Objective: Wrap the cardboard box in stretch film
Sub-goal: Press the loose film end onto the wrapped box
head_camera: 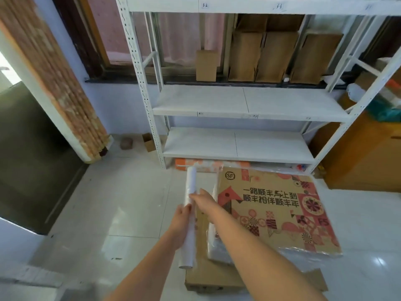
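Observation:
A flat printed cardboard box [280,209] with red patterns lies on the floor under glossy film, resting on a plain brown cardboard sheet [208,276]. A white roll of stretch film [189,213] is held nearly upright just left of the box. My left hand [181,216] grips the roll's middle from the left. My right hand [202,197] pinches the roll or its film edge higher up, from the right. Film stretches from the roll to the box's left edge [214,235].
A white metal shelf rack [238,105] stands right behind the box, with brown cartons on its upper level. A large brown carton [364,161] sits at the right. Small items lie by the wall at the left on the tiled floor [112,203].

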The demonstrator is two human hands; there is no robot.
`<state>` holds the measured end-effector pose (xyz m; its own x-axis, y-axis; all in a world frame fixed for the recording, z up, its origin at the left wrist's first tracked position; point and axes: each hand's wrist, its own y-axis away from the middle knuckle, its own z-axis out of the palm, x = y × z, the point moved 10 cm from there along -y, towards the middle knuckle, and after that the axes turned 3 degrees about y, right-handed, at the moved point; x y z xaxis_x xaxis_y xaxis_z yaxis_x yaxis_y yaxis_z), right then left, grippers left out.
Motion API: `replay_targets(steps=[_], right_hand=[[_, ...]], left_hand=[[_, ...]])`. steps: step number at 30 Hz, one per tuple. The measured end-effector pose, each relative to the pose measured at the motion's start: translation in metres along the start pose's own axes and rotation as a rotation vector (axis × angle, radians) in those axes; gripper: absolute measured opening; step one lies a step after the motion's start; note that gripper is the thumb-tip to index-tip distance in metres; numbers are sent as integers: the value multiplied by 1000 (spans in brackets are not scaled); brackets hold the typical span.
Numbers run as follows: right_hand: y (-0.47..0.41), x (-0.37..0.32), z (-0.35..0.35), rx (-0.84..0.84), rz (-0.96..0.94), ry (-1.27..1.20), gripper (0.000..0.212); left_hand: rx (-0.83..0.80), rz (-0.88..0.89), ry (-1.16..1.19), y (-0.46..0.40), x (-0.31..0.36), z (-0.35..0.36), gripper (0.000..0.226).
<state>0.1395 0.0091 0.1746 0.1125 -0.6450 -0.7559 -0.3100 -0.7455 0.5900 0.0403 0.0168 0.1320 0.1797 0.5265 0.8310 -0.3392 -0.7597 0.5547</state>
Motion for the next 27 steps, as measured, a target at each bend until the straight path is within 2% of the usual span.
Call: replay_targets(steps=[2,6,13,16,20,23,27], right_hand=[[-5,8,8,30,-21,51,57],[-18,19,-16,218,-132,79,38],[-43,48,-112,440,-156,398,46],[-47,59,-149,515,-148,517,48],[-57,67,-180,598,-163,660,48],[-62,67,-196,665,-225,663,43],[-60,60,-207,754,-281,695,38]], left_hand=[[93,-58,-5,-17,-21,-16,22],[143,-179,-222,-52,-77,-32,32],[118,-249,-435,-94,-151,-21,46],[112,-258,-515,-118,-175,-16,44],[88,-254,-547,-147,-201,-2,60],[37,-222,-584,-172,-225,15,68],[-53,-259,-562,-188,-249,38,58]])
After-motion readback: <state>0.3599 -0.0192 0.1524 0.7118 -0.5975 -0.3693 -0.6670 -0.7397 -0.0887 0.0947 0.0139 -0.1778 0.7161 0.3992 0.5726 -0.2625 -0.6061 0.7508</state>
